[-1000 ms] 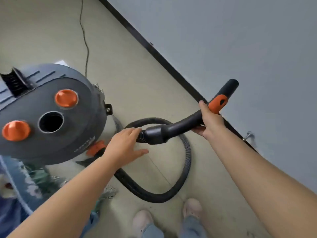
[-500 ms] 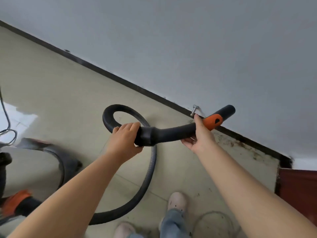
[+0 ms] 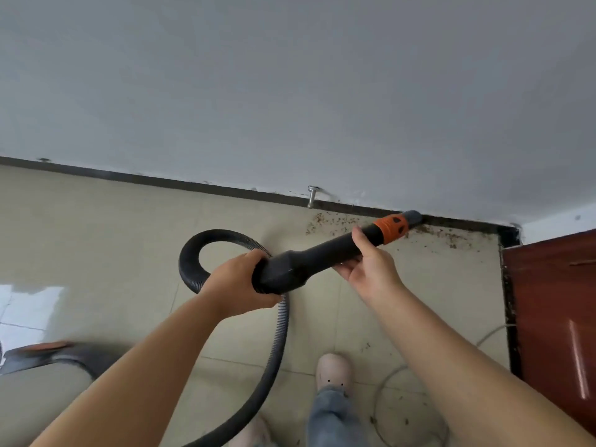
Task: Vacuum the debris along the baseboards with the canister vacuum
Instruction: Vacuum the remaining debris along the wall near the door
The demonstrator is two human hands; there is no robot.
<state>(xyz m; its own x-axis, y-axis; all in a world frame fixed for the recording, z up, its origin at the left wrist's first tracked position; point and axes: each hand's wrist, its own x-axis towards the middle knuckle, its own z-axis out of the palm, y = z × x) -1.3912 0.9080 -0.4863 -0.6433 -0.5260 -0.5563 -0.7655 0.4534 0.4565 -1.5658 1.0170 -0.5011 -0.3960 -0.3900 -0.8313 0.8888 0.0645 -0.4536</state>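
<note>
Left hand (image 3: 237, 282) wraps the hose (image 3: 193, 250) at the cuff, right hand (image 3: 367, 269) grips the wand (image 3: 325, 253). Nozzle tip sits right over the debris (image 3: 338, 222) by the baseboard (image 3: 225, 191).

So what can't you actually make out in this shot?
- Canister vacuum: head view, cut off by the left edge and blurred.
- Nozzle tip: blurred against the baseboard; contact with the debris is unclear.
- Hose: its lower run passes behind the left forearm.
- Left hand: fingertips hidden behind the hose cuff.
- Right hand: fingers partly hidden under the wand.
</note>
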